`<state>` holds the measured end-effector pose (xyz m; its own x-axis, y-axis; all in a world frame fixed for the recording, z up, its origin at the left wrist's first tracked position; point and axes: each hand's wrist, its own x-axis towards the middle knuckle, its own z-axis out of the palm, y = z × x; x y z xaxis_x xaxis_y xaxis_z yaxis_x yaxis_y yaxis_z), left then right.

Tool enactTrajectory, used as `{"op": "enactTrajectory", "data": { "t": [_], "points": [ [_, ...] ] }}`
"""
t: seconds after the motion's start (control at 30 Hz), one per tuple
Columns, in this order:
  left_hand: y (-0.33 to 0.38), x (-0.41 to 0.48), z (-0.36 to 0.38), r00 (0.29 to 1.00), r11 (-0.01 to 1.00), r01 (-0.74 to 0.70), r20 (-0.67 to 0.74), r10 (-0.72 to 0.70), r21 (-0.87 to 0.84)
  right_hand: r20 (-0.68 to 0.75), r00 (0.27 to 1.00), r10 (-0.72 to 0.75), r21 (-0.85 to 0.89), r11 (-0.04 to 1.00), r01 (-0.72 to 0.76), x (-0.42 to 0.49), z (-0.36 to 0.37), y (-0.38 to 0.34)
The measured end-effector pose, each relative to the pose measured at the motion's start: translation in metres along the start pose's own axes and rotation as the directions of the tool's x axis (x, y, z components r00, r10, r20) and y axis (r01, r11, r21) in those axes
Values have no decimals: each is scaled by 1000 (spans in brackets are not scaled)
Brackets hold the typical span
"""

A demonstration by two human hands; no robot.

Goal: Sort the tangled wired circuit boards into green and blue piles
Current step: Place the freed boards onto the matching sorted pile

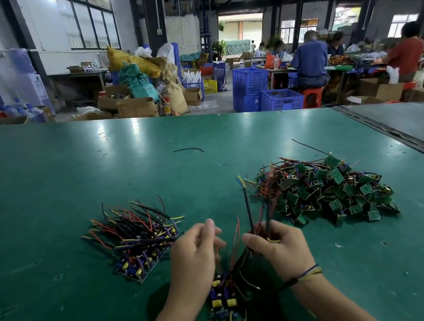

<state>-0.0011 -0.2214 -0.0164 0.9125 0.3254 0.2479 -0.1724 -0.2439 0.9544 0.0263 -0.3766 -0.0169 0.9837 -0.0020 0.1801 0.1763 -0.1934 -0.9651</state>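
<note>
On the table (45,200): smaller board pile (137,238) left, larger board pile (321,190) right, well apart; wired boards (221,297) between them by near edge; loose wire (188,150) behind

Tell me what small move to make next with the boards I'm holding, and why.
Probably pull the wires apart: your right hand grips a black wire bundle whose boards are tangled below, near your blurred left hand. Those boards look blue, so once freed they likely go to the blue pile, not the green pile.
</note>
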Motion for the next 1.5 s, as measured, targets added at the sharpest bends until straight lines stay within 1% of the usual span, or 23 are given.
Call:
{"op": "enactTrajectory", "data": {
  "t": [0.07, 0.1, 0.13, 0.17, 0.23, 0.3, 0.43, 0.57, 0.63, 0.7, 0.77, 0.8, 0.87, 0.93, 1.0, 1.07, 1.1, 1.13, 1.2, 1.27, 1.33, 1.4, 1.5],
  "points": [
    [-5, 8, -13, 989, 987, 11, -150, 13, 157, -23, 1000, 17, -30, 999, -17, 4, -9, 0],
    [-7, 12, -19, 980, 970, 42, -200, 7, 240, -35, 999, 7, -103, 995, -11, 7, -15, 1],
    [-9, 14, -26, 975, 944, 80, -220, -8, 320, -50, 999, -5, -210, 978, -6, 10, -23, 2],
    [-11, 16, -31, 977, 911, 118, -212, -34, 396, -62, 998, -11, -331, 944, -10, 12, -31, 3],
    [-14, 16, -35, 981, 827, 176, -166, -101, 533, -69, 998, 8, -543, 839, -45, 17, -48, 6],
    [-17, 15, -36, 984, 757, 172, -138, -109, 631, -57, 997, 52, -688, 722, -77, 20, -61, 10],
    [-21, 14, -31, 995, 714, 98, -73, -66, 693, -39, 987, 154, -815, 566, -121, 23, -78, 10],
    [-26, 12, -25, 995, 656, 70, -8, -97, 752, 4, 975, 224, -872, 477, -106, 24, -86, 9],
    [-26, 12, -22, 994, 682, 88, -14, -113, 726, 11, 969, 246, -896, 433, -100, 23, -88, 8],
    [-24, 12, -20, 994, 770, 105, -39, -103, 630, 5, 964, 266, -903, 415, -109, 22, -87, 6],
    [-21, 11, -19, 995, 877, 91, -84, -58, 472, 3, 968, 253, -904, 415, -105, 21, -86, 6],
    [-20, 11, -19, 994, 915, 74, -108, -34, 398, -3, 972, 235, -904, 416, -103, 21, -87, 6],
    [-17, 10, -18, 991, 957, 36, -130, 2, 288, -13, 984, 180, -903, 419, -89, 21, -88, 7],
    [-14, 8, -17, 992, 983, -3, -124, 27, 186, -3, 997, 79, -908, 418, -36, 18, -87, 3],
    [-11, 7, -15, 992, 995, -43, -116, 54, 94, 23, 992, -126, -869, 487, 83, 14, -80, -2],
    [-9, 7, -14, 990, 996, -79, -113, 83, 36, 11, 928, -372, -754, 606, 252, 11, -70, -7],
    [-7, 6, -14, 990, 996, -90, -110, 90, 4, -10, 901, -434, -678, 665, 313, 8, -64, -9],
    [-6, 6, -14, 991, 995, -95, -101, 91, -36, -25, 897, -441, -590, 731, 343, 5, -58, -12],
    [-4, 4, -14, 994, 988, -101, -60, 95, -118, -14, 940, -341, -378, 872, 310, 0, -47, -14],
    [-1, 1, -13, 993, 980, -118, -2, 119, -159, 63, 976, -207, -201, 956, 215, -5, -36, -14],
    [1, -3, -11, 987, 975, -149, 34, 157, -167, 148, 982, -118, -48, 991, 126, -9, -26, -14],
    [3, -7, -9, 981, 973, -169, 67, 181, -156, 211, 976, -54, 97, 995, 34, -12, -18, -15],
    [7, -12, -6, 970, 976, -190, 130, 204, -110, 263, 965, 7, 186, 981, -58, -16, -10, -17]
  ]
}}
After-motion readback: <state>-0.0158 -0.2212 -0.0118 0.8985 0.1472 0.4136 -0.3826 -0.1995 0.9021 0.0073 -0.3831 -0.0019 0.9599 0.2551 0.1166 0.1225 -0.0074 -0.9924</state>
